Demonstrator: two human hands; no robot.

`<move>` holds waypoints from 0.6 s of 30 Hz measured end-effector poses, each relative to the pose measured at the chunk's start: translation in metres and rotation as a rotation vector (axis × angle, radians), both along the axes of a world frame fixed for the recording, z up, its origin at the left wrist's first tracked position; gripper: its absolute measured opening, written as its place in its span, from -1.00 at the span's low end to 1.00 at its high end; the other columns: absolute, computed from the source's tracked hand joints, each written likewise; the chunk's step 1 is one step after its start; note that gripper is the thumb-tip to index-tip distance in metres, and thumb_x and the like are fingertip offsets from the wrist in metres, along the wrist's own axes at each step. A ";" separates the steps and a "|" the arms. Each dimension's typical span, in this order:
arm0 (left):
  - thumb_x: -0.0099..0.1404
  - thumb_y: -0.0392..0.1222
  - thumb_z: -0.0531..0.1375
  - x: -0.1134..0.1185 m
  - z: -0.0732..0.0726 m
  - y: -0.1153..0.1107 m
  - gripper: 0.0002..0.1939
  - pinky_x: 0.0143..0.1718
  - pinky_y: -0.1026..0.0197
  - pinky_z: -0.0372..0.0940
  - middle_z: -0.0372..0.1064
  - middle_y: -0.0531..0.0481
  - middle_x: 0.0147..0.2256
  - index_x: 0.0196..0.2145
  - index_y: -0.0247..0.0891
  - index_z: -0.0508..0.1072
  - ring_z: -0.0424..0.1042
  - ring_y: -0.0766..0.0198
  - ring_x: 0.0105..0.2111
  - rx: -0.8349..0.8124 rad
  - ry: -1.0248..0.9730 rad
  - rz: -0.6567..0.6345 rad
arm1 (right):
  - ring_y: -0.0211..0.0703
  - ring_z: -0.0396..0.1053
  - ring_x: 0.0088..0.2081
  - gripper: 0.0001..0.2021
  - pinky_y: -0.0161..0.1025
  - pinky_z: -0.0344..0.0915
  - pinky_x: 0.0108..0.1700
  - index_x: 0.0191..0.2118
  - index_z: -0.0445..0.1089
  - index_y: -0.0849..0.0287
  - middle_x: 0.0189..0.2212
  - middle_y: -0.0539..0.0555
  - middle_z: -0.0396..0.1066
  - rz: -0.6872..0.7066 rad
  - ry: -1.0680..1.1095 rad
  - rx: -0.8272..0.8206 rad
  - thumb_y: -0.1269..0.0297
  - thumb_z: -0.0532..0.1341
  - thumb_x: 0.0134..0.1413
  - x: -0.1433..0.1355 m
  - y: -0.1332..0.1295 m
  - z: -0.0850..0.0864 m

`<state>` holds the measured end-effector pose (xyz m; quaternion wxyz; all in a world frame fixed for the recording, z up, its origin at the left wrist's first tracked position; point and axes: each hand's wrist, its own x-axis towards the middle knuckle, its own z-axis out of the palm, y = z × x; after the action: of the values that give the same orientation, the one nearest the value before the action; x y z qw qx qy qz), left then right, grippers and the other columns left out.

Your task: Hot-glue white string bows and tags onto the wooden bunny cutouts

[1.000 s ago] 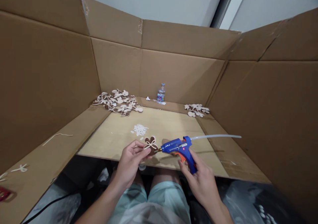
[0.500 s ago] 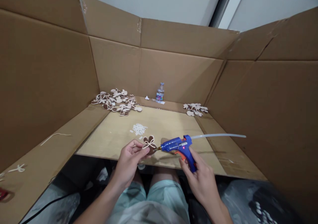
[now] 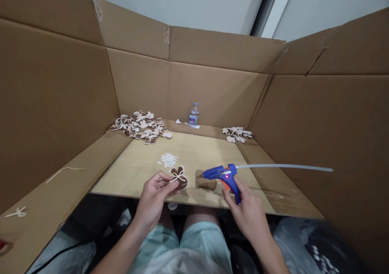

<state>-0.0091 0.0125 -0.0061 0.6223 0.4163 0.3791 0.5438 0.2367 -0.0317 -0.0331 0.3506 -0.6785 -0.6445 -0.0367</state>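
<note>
Between the thumb and fingers of my left hand [image 3: 158, 193] is a brown bunny-shaped piece [image 3: 182, 182] with a pale edge and a cream bow on it. My right hand [image 3: 247, 205] is closed round the handle of a blue glue gun [image 3: 219, 172] with an orange trigger and a lit red light. A long translucent glue stick [image 3: 285, 167] sticks out of its back. The gun's nozzle points left, apart from the bunny piece, over a brown block [image 3: 206, 183] on the board. Just beyond my left hand lies a heap of small white pieces [image 3: 169, 159].
Piles of similar bunny pieces lie at the back left [image 3: 142, 126] and back right [image 3: 237, 133]. A water bottle [image 3: 193, 115] stands at the back. Cardboard walls [image 3: 212, 87] enclose three sides. A loose cord [image 3: 65, 171] and a cream bow [image 3: 18, 212] lie on the left.
The glue gun's nozzle has drawn back to the right, away from the bunny piece, uncovering more of the brown block. My left hand still holds the piece, its front now facing me more fully.
</note>
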 end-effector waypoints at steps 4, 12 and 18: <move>0.06 -0.19 0.37 -0.006 0.001 0.005 -0.74 -0.32 0.31 0.37 0.55 0.01 -0.44 -0.44 -0.28 0.33 0.50 0.30 -0.38 0.002 0.020 0.049 | 0.11 0.44 -0.15 -0.61 -0.13 0.32 -0.12 -0.08 0.37 0.38 -0.19 0.32 0.47 -0.121 -0.010 -0.301 0.14 0.06 0.17 0.023 0.016 -0.008; -0.01 -0.18 0.37 -0.022 0.001 0.024 -0.71 -0.37 0.34 0.30 0.52 0.05 -0.47 -0.42 -0.26 0.31 0.48 0.31 -0.40 0.029 0.032 0.212 | 0.02 0.46 -0.39 -0.76 -0.22 0.27 -0.36 -0.36 0.43 0.27 -0.43 0.23 0.49 -0.224 -0.058 -0.467 0.16 0.18 0.03 0.048 0.028 -0.030; -0.02 -0.17 0.38 -0.039 0.002 0.034 -0.65 -0.41 0.33 0.26 0.51 0.03 -0.42 -0.38 -0.23 0.26 0.49 0.25 -0.36 0.057 0.066 0.313 | 0.14 0.45 -0.31 -0.60 -0.12 0.30 -0.30 -0.25 0.42 0.31 -0.35 0.31 0.48 -0.318 -0.119 -0.431 0.03 0.26 -0.08 0.049 0.021 -0.030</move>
<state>-0.0479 0.0465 -0.0037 0.5052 0.3873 0.4437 0.6308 0.2855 -0.0112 -0.0627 0.1494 -0.8266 -0.5425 0.0067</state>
